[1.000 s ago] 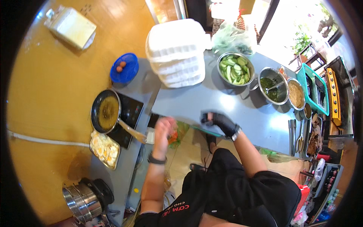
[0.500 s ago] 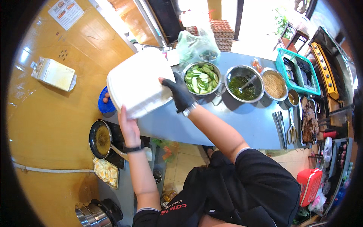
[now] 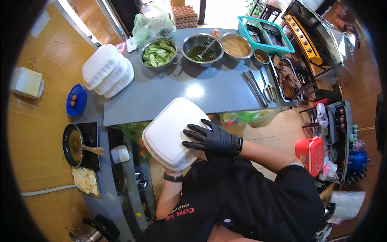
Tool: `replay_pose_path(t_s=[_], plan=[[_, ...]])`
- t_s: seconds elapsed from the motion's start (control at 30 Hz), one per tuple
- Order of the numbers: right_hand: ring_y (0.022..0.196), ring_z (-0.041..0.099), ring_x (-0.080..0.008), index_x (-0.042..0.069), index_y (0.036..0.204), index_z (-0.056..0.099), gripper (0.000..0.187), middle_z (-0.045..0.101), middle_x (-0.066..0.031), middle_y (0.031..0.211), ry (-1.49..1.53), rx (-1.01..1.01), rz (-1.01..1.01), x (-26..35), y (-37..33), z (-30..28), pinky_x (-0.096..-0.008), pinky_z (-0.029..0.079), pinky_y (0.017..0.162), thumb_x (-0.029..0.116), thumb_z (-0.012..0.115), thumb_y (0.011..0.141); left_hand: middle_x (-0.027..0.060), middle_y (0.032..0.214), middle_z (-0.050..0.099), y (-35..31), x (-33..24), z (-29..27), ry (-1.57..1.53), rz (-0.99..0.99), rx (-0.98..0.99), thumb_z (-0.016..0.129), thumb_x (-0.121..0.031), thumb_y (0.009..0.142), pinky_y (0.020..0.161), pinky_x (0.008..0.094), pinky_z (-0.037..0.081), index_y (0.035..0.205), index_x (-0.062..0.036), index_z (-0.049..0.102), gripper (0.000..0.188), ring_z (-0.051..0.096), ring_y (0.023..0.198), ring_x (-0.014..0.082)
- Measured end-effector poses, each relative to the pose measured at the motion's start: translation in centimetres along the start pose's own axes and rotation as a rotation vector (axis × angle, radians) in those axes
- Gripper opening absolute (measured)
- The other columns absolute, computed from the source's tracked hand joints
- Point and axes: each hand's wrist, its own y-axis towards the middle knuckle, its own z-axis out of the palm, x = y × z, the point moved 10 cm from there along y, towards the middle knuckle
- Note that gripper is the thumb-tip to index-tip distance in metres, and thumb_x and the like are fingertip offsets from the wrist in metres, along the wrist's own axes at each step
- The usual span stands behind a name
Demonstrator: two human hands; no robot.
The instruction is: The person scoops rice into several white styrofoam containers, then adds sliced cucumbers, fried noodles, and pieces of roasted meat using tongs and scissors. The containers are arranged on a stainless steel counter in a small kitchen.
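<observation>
Head view: one white clamshell food box [image 3: 171,131] is sitting directly before the torso, overlapping the near edge of the grey counter [image 3: 157,90] in the picture; its height relative to that surface is not showing. Its sides are running diagonally and its outline is appearing nearly square, so a long axis cannot be told firmly. The lid is facing upward and appearing closed.

Neither hand is standing nearer: both are meeting the box. The gloved right hand [image 3: 215,139] is resting on the right part of the lid with fingers spreading leftward; whether its thumb is clamping beneath cannot be told. The bare left hand [image 3: 172,173] is reaching in at the lower edge and apparently supporting from below; the box is hiding its fingers, so its grasp cannot be told.

Count, left side: one stack of white boxes [image 3: 105,68] showing at least three layers; one blue basket [image 3: 82,97] holding two brown eggs [image 3: 73,98]; one frying pan [image 3: 67,147].

Count, counter: three large metal bowls [image 3: 203,63] holding sliced cucumber [image 3: 159,54], green herb mix [image 3: 197,52] and tan shreds [image 3: 236,46]; one small metal cup [image 3: 258,63]; two slender dark utensils [image 3: 258,87]; one pair of scissors [image 3: 266,82]; one tray of grilled meat [image 3: 277,80]
</observation>
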Motion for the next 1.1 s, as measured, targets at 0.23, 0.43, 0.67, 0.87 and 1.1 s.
replay_pose_path(t_s=[0.23, 0.43, 0.67, 0.87, 1.1], plan=[[0.126, 0.043, -0.0340, 0.009, 0.133, 0.045, 0.068, 0.045, -0.0191, 0.135, 0.460, -0.747, 0.494, -8.4, -7.9, -10.7, -0.0450, 0.034, 0.105, 0.015, 0.071, 0.071, 0.0158, 0.148, 0.029, 0.2, 2.6, 3.7, -0.032, 0.232, 0.134, 0.035, -0.074, 0.082, 0.103, 0.0586, 0.035, 0.146, -0.0125, 0.022, 0.090, 0.036, 0.130, 0.0399], [0.108, 0.055, -0.0166, 0.001, 0.122, 0.053, 0.040, 0.059, -0.0092, 0.117, 1.181, -0.796, 0.948, -16.5, -21.7, 3.1, -0.0304, 0.043, 0.091, 0.007, 0.065, 0.084, 0.0143, 0.142, 0.040, 5.3, 9.8, -0.5, 0.096, 0.434, -0.193, 0.033, -0.069, 0.082, 0.101, 0.0504, 0.041, 0.143, -0.0082, 0.030, 0.086, 0.040, 0.130, 0.0342], [0.096, 0.058, -0.0122, -0.001, 0.114, 0.059, 0.024, 0.065, -0.0051, 0.103, 1.435, -0.407, 1.090, -18.6, -33.5, 8.2, -0.0266, 0.046, 0.085, 0.008, 0.059, 0.091, 0.0091, 0.139, 0.045, 11.0, 23.8, -2.3, 0.261, 0.340, -0.470, 0.023, -0.060, 0.089, 0.098, 0.0437, 0.042, 0.140, -0.0110, 0.036, 0.072, 0.046, 0.126, 0.0272], [0.088, 0.061, -0.0128, 0.001, 0.113, 0.059, 0.026, 0.065, -0.0053, 0.096, 1.466, -0.314, 1.177, -23.5, -36.6, 13.5, -0.0273, 0.049, 0.078, 0.017, 0.059, 0.093, 0.0100, 0.127, 0.055, 14.3, 29.5, -0.7, 0.561, 0.157, -0.627, 0.019, -0.075, 0.087, 0.082, 0.0395, 0.052, 0.138, -0.0102, 0.037, 0.084, 0.059, 0.107, 0.0241], [0.063, 0.063, -0.0166, 0.003, 0.104, 0.050, 0.015, 0.062, -0.0092, 0.089, 1.615, -0.648, 1.328, -27.7, -34.4, 17.9, -0.0292, 0.053, 0.052, 0.011, 0.055, 0.093, 0.0152, 0.122, 0.056, 15.1, 32.8, 0.5, 0.828, -0.369, -0.368, 0.027, -0.069, 0.090, 0.074, 0.0345, 0.056, 0.135, -0.0007, 0.038, 0.083, 0.065, 0.092, 0.0258]])
